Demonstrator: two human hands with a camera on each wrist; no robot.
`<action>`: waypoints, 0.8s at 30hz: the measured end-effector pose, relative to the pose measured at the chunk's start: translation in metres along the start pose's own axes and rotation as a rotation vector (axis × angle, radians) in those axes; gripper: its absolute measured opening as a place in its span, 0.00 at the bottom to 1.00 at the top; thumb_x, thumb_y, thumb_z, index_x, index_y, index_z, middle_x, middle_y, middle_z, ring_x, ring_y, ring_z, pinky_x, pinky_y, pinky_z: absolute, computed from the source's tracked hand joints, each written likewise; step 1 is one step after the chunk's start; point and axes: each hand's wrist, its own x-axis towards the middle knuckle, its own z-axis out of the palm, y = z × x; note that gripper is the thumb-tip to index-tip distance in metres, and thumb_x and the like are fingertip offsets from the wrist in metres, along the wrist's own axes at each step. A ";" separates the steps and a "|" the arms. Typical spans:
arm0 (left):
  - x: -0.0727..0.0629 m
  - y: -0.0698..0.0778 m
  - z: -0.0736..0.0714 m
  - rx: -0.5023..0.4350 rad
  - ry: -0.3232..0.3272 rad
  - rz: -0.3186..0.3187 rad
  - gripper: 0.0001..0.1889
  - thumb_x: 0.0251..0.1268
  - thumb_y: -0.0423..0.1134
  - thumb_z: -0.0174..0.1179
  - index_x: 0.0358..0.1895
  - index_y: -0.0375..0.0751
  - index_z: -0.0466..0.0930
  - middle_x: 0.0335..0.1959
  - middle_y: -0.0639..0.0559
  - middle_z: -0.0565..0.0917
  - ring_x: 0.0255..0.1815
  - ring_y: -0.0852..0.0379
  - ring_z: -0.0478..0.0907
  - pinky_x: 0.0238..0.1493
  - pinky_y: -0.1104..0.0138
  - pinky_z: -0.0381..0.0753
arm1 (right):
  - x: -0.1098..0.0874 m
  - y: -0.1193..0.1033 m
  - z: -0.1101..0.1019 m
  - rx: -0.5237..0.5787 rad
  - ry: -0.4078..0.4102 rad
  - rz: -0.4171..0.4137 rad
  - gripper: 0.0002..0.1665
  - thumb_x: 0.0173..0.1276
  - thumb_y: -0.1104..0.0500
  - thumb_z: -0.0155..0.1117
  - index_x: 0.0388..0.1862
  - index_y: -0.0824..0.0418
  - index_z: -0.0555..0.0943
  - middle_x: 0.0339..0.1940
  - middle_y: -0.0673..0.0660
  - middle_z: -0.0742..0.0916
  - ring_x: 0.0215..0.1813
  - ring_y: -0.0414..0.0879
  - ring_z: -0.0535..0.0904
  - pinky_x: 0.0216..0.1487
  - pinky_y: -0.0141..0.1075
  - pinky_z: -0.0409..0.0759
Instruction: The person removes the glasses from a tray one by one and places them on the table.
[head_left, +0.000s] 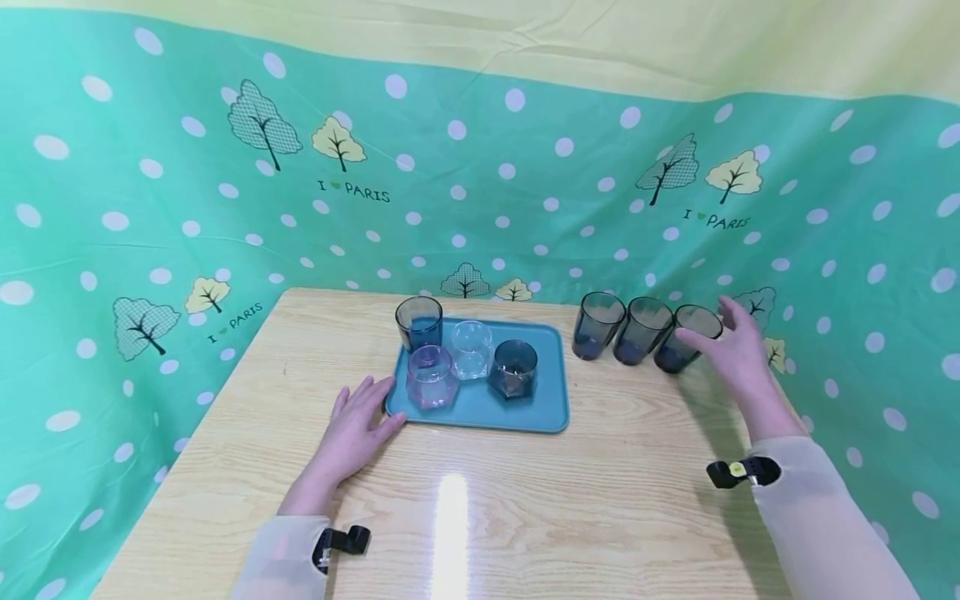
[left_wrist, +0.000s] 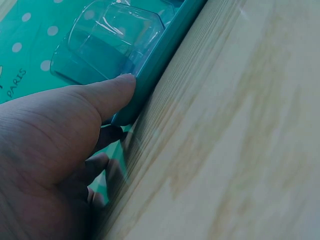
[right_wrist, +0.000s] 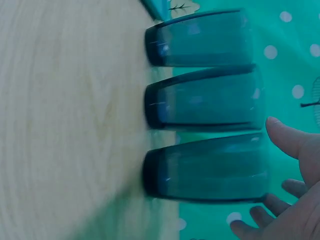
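Note:
The left hand point(head_left: 358, 427) rests at the front left corner of a blue tray point(head_left: 553, 367), its thumb on the rim in the left wrist view. On the tray stand a tall dark glass point(head_left: 420, 321), a short pinkish glass point(head_left: 432, 379), a short clear glass point(head_left: 472, 350) and a short dark grey glass point(head_left: 513, 371). At the right, the right hand point(head_left: 731, 350) is spread beside the rim of a tall smoky glass point(right_wrist: 210, 170). Contact with that glass cannot be told. Two matching glasses, a middle one point(right_wrist: 210, 97) and a left one point(head_left: 597, 327), stand in line with it.
The light wooden table point(head_left: 600, 500) carries everything. A green dotted cloth point(head_left: 480, 200) hangs close behind the glasses and along the right side. The three tall glasses stand close together near the table's back edge, right of the tray.

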 end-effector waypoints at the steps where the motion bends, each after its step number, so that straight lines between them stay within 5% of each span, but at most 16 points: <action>1: 0.000 0.000 0.000 -0.001 0.001 0.001 0.39 0.83 0.50 0.67 0.85 0.33 0.65 0.82 0.34 0.71 0.88 0.30 0.54 0.87 0.35 0.34 | -0.001 -0.003 -0.001 0.002 0.005 -0.012 0.69 0.75 0.37 0.77 0.95 0.54 0.41 0.93 0.66 0.51 0.90 0.70 0.46 0.85 0.71 0.53; 14: -0.001 0.002 -0.001 -0.008 -0.002 0.001 0.39 0.83 0.50 0.67 0.85 0.33 0.65 0.82 0.34 0.71 0.88 0.30 0.54 0.87 0.34 0.34 | -0.021 -0.057 0.005 -0.001 0.040 -0.096 0.70 0.69 0.31 0.78 0.95 0.44 0.45 0.94 0.57 0.53 0.91 0.64 0.50 0.86 0.67 0.57; 24: 0.000 0.001 -0.001 -0.002 0.000 0.001 0.39 0.83 0.49 0.67 0.85 0.33 0.65 0.82 0.34 0.72 0.88 0.30 0.54 0.87 0.34 0.35 | -0.033 -0.096 0.027 0.067 0.018 -0.194 0.66 0.71 0.41 0.82 0.95 0.45 0.50 0.92 0.53 0.61 0.90 0.55 0.56 0.88 0.56 0.58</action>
